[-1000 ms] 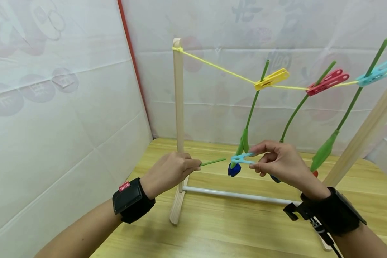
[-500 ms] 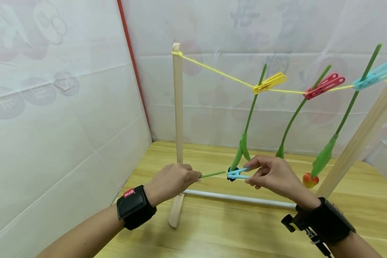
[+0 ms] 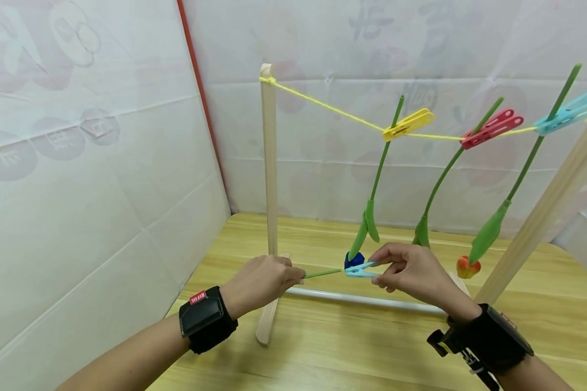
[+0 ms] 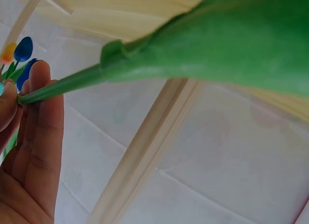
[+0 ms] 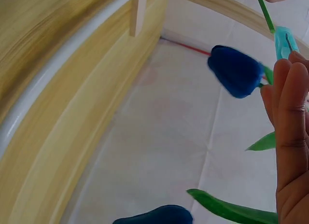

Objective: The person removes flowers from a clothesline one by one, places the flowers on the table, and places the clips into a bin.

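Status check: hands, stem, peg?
Left hand pinches green stem. Right hand pinches light-blue clothespin at stem tip. Hanging blue tulip sits right behind the clothespin.

Over the last 1 second both hands have sunk toward the white base bar (image 3: 362, 297) of the rack. The right hand (image 3: 411, 271) has carried its light blue clothespin (image 3: 359, 269) down and slightly leftward, from well above that bar to just above it, and the pin's mouth now meets the tip of the green stem (image 3: 322, 273) pinched by the left hand (image 3: 261, 279); earlier a gap lay between them. The left hand has dropped less, closer to the bar.
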